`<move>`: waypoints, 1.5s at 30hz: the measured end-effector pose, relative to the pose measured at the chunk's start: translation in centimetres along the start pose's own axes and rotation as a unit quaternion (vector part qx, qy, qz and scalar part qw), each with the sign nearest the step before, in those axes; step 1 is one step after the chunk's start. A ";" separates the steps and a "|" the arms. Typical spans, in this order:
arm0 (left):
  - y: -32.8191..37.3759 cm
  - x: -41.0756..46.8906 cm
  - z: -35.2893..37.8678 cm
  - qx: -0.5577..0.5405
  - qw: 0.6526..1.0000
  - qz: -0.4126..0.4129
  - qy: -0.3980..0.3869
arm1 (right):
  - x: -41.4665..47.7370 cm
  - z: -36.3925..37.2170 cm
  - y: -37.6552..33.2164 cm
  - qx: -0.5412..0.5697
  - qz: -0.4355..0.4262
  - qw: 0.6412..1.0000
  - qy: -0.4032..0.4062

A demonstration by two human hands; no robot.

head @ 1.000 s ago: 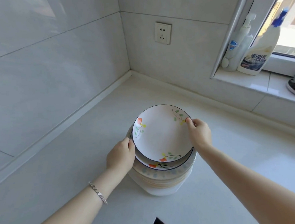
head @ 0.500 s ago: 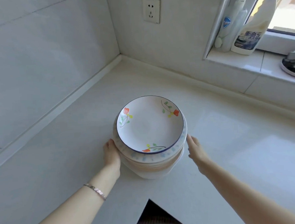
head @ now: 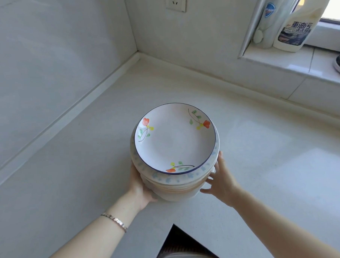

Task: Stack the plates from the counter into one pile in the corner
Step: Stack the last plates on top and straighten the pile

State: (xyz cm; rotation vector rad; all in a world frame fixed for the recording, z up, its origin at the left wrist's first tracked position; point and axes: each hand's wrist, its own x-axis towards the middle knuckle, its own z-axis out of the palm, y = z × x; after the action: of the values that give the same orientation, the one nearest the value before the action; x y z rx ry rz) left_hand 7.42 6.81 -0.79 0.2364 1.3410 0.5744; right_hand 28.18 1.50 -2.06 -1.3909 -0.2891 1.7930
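Since the pile of plates already stands as one stack on the desk, well short of the corner at the far left, the step in hand looks like moving the whole pile there. The left hand cups the near-left side of the pile low down, palm against the lower plates, its fingers hidden behind them. The right hand is spread open at the near-right side, fingertips touching or just beside the speckled rim; contact there I cannot tell for sure.

To do it well, I would set both hands low on the bottom plate, opposite each other, and slide the pile along the desk rather than lift it, since the stack is tall and mixed in size. The flowered plate on top sits slightly far of centre on the wider speckled plate, so a jerk could shift it. Push slowly toward the far-left walls and stop before the rims meet the tiles. The bottles on the sill at the far right are well apart from the route.

Against half a second ago, the left hand has wrapped further under the pile's side, and the right hand, then clear of the stack, has closed in against it. The pile itself appears unmoved.
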 end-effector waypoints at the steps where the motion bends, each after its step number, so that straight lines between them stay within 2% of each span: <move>1: -0.1 -0.2 0.2 -0.020 1.000 -0.015 -0.009 | -0.1 0.0 0.0 -0.003 -0.005 1.000 -0.007; 5: -1.0 0.9 -0.8 -0.045 0.999 -0.022 -0.005 | -0.5 -0.3 0.2 -0.040 -0.011 0.999 -0.032; 9: -1.6 1.4 -2.4 -0.063 0.997 0.019 -0.032 | 0.3 -0.8 0.7 -0.061 0.003 0.998 -0.004; 13: -2.1 1.4 -2.9 -0.076 0.993 0.065 -0.058 | 0.5 -0.9 1.0 -0.028 0.029 0.999 -0.009; 16: -2.4 1.1 -3.1 -0.083 0.990 0.068 -0.087 | 0.2 -0.5 1.0 -0.012 0.022 1.000 -0.019; 21: -2.1 0.4 -3.4 -0.029 0.988 0.073 -0.130 | 0.0 0.0 0.8 -0.043 0.014 0.998 -0.034; 31: -1.9 1.6 -3.7 0.006 0.991 0.090 -0.100 | 1.2 -1.0 0.8 -0.052 -0.016 0.998 -0.026; 38: 1.9 4.3 -2.0 -0.048 0.993 0.077 -0.071 | 4.4 0.2 -1.9 -0.010 -0.024 0.999 -0.034; 45: 9.4 8.4 0.2 -0.048 0.992 0.079 -0.086 | 9.7 2.5 -7.4 -0.026 -0.036 0.999 -0.019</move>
State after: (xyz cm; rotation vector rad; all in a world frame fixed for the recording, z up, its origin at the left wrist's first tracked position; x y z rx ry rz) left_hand 6.18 19.11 -3.33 0.3090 1.1318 0.7338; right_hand 28.99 13.83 -3.31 -1.3664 -0.4039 1.7663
